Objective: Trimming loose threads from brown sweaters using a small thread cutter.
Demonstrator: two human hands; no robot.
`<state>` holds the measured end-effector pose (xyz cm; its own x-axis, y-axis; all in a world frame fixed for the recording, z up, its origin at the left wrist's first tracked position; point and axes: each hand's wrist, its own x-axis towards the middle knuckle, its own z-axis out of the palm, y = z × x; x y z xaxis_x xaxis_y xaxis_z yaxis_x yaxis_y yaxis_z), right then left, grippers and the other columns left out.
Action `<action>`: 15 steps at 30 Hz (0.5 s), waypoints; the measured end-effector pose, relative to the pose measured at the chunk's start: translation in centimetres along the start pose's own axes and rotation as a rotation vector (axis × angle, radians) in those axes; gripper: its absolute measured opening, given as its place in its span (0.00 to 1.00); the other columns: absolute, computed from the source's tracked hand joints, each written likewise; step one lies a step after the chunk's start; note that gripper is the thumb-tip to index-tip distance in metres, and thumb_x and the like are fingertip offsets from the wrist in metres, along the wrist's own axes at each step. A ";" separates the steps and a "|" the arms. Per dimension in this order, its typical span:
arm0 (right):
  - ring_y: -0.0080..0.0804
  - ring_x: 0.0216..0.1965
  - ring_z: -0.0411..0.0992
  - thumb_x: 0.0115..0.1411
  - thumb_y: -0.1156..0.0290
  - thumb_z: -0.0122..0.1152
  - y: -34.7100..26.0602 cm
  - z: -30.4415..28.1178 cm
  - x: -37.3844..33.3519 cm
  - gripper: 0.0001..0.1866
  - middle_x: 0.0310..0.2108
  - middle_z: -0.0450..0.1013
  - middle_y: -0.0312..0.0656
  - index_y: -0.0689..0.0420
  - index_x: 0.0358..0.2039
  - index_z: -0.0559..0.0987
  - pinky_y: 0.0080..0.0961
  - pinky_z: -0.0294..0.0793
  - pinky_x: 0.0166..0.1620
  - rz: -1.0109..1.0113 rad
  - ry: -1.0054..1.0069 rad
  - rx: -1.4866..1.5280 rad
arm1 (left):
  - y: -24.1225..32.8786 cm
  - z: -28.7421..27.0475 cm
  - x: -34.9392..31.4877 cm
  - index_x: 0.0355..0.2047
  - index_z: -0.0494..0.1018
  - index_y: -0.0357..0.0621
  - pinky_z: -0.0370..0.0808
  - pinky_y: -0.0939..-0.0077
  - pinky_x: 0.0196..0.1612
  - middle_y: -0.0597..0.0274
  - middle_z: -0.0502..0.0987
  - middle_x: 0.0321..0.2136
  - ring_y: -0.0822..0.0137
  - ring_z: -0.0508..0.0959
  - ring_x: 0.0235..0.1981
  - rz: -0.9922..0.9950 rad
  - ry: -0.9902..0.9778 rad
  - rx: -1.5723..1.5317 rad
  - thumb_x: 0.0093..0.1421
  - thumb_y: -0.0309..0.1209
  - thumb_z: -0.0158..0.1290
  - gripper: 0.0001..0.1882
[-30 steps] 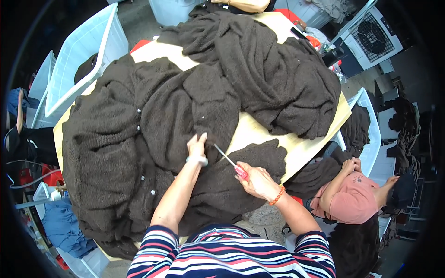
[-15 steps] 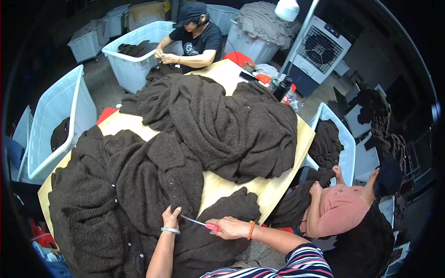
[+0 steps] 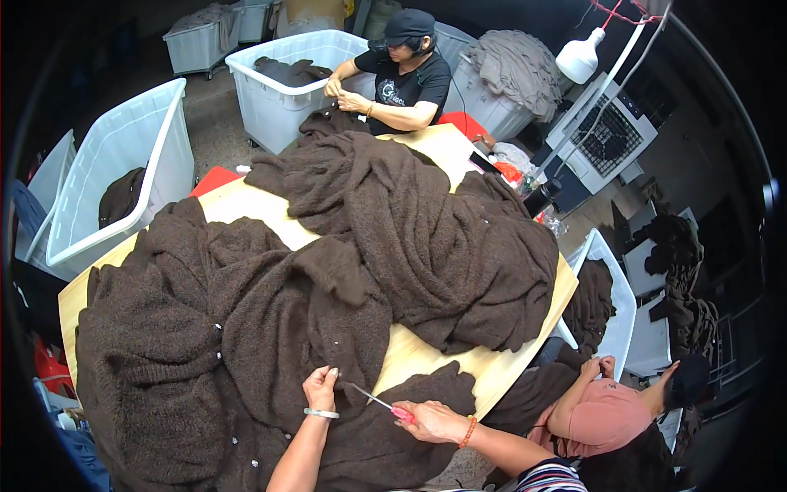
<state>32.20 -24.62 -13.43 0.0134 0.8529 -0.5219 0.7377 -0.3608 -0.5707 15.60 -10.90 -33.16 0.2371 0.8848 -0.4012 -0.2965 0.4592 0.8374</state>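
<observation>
A heap of dark brown knit garments (image 3: 270, 328) with small pale buttons is spread over the near side of the table. Thumb and fingers of my left hand (image 3: 320, 389) are pinched together just over the knit. What they hold, if anything, is too small to make out. My right hand (image 3: 434, 421) is closed round the pink handle of a thin metal tool (image 3: 375, 399). Its slender shaft points toward my left fingertips, the tip close to them over the brown fabric. The exact kind of tool does not show.
Beyond lies another brown knit pile (image 3: 443, 246) on the wooden table (image 3: 426, 348). A person in black (image 3: 410, 86) handles brown knit at the far side; a person in pink (image 3: 602, 418) works at the right. White bins (image 3: 168, 156) stand around. A dark bottle (image 3: 541, 198) stands near the table's far-right edge.
The view has shifted, so the table sits lower and farther right in it. My left fingers stay pinched near the tool's tip, and my right hand keeps its hold on the pink handle.
</observation>
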 end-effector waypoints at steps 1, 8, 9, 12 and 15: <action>0.57 0.38 0.75 0.62 0.60 0.56 0.1 0.2 0.2 0.24 0.35 0.76 0.58 0.59 0.55 0.69 0.48 0.76 0.41 0.002 -0.070 -0.025 | 0.1 -0.1 0.1 0.35 0.77 0.34 0.72 0.84 0.37 0.69 0.78 0.29 0.79 0.74 0.29 -0.012 0.007 0.004 0.57 0.19 0.58 0.05; 0.60 0.38 0.75 0.61 0.58 0.56 -3.7 -2.2 2.2 0.20 0.34 0.77 0.57 0.53 0.51 0.72 0.50 0.75 0.42 0.086 -0.120 0.012 | 1.7 0.3 1.1 0.40 0.78 0.32 0.71 0.83 0.42 0.69 0.78 0.33 0.79 0.73 0.35 -0.080 -0.008 0.050 0.58 0.25 0.60 0.11; 0.59 0.38 0.75 0.61 0.60 0.56 -3.5 -2.6 2.4 0.20 0.34 0.77 0.57 0.53 0.52 0.72 0.49 0.75 0.42 0.083 -0.104 0.032 | 2.5 0.4 1.3 0.41 0.77 0.32 0.70 0.83 0.44 0.68 0.79 0.34 0.77 0.74 0.36 -0.075 -0.007 0.012 0.60 0.26 0.59 0.11; 0.55 0.39 0.76 0.60 0.65 0.58 -2.0 -2.8 3.1 0.21 0.36 0.76 0.55 0.56 0.53 0.70 0.44 0.76 0.43 0.019 0.017 0.122 | 3.2 0.4 1.8 0.47 0.75 0.32 0.67 0.80 0.50 0.65 0.78 0.41 0.76 0.73 0.43 -0.157 -0.016 -0.127 0.65 0.32 0.54 0.15; 0.56 0.36 0.76 0.60 0.68 0.59 -1.0 -2.3 3.1 0.23 0.33 0.75 0.55 0.56 0.55 0.68 0.41 0.76 0.40 0.032 0.025 0.151 | 5.3 2.5 2.2 0.51 0.73 0.38 0.58 0.77 0.59 0.64 0.74 0.48 0.74 0.67 0.54 -0.195 0.023 -0.122 0.66 0.41 0.52 0.21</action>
<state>33.02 -20.75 -13.04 0.0531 0.8485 -0.5265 0.6266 -0.4389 -0.6440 16.86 -6.67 -28.69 0.2797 0.7795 -0.5605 -0.3570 0.6263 0.6930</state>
